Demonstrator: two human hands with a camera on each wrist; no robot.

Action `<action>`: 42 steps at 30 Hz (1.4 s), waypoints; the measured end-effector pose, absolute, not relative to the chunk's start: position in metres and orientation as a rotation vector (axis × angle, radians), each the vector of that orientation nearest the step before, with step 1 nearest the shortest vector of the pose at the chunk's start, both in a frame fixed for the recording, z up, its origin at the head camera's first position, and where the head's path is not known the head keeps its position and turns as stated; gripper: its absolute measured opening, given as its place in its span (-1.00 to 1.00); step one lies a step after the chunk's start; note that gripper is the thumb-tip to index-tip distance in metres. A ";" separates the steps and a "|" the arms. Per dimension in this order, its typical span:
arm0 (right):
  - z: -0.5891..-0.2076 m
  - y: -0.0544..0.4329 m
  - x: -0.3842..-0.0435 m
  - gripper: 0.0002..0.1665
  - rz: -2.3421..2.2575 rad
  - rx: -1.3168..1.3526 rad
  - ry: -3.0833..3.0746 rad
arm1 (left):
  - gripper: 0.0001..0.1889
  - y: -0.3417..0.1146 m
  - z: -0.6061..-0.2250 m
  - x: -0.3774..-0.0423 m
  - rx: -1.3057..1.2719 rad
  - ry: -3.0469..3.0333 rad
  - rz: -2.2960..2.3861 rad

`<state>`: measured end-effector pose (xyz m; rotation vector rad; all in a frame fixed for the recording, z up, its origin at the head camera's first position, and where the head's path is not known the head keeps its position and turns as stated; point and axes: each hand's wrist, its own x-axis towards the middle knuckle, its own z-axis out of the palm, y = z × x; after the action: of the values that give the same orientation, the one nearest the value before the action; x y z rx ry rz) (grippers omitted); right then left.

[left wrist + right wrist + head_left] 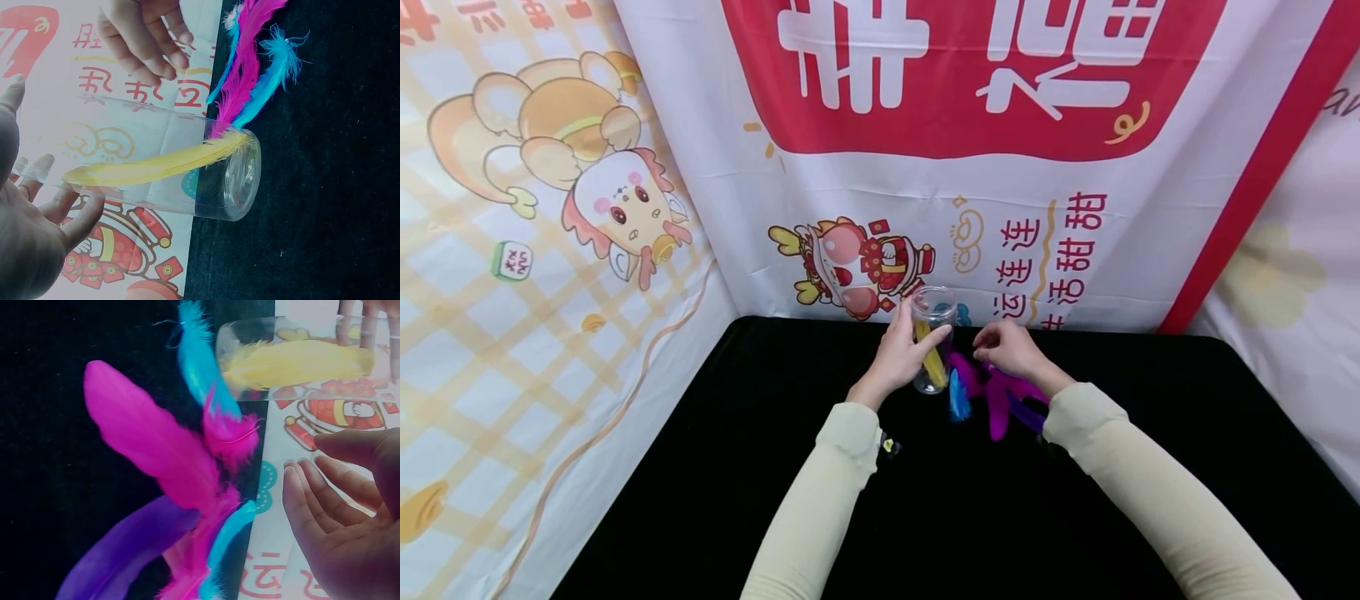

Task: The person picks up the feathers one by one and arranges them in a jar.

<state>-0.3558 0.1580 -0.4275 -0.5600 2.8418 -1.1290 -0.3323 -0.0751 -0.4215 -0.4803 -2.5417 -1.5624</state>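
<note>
My left hand (895, 354) grips a clear plastic jar (934, 302), which stands near the table's back edge. Inside it a yellow feather (156, 162) leans along the wall. To the jar's right lies a loose pile of feathers: magenta ones (144, 434), a purple one (125, 553) and blue ones (195, 359). Over this pile hovers my right hand (1009, 348), its fingers loosely bent. In the right wrist view nothing shows between its thumb and fingertips. The jar's mouth end is partly hidden by the left hand in the left wrist view.
A black cloth (955, 508) covers the table. Right behind the jar hangs a white and red printed banner (865, 179), and a patterned cloth (542, 333) hangs along the left side.
</note>
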 end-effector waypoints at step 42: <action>-0.475 0.139 -0.368 -0.76 -0.971 -0.493 2.884 | -0.15 -0.075 -0.421 -0.334 -0.469 -2.566 -1.549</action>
<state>-0.3678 0.1386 -0.4749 -0.4926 2.8838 -0.9715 -0.3338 -0.0748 -0.4209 -0.4688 -2.5658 -1.5490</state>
